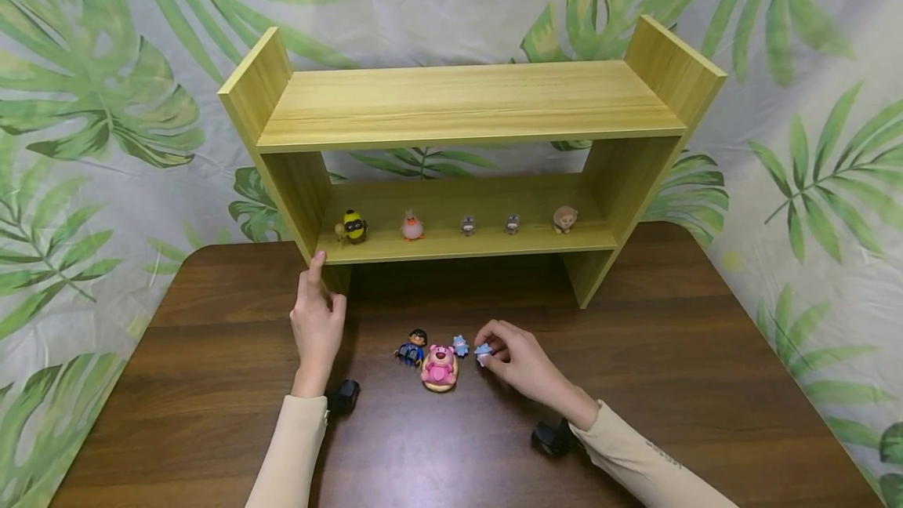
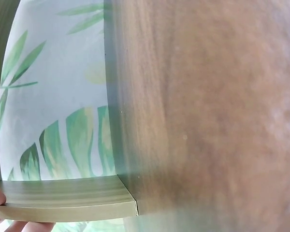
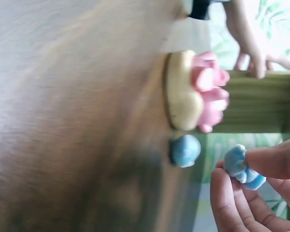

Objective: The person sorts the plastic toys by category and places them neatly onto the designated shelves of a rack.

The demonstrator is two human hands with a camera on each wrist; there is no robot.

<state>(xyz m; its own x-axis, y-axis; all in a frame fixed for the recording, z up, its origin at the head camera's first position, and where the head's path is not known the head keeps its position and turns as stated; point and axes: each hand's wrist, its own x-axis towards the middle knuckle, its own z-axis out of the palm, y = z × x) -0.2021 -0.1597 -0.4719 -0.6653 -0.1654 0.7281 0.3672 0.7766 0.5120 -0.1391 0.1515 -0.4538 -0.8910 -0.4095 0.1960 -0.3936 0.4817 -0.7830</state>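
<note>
Sitting between thumb point(image 3: 271, 160) and fingers point(image 3: 225, 199) of right hand point(image 1: 520, 361), 1 blue figurine point(image 3: 237, 164)

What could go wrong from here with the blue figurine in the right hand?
The blue figurine is small and pinched by the right hand; it could slip.
The second blue figurine and pink bear sit nearby and might get knocked.
The left hand touches the shelf; a nudge could topple the yellow figure.

Our right hand point(image 3: 253, 208) pinches a small blue figurine point(image 3: 235, 162). On the brown tabletop point(image 3: 87, 101), we see a second blue figurine point(image 3: 185, 151) just beside a pink figurine point(image 3: 212, 108) on a cream base point(image 3: 181, 94); behind, our left hand point(image 3: 244, 36) touches a wooden shelf point(image 3: 258, 104).
</note>
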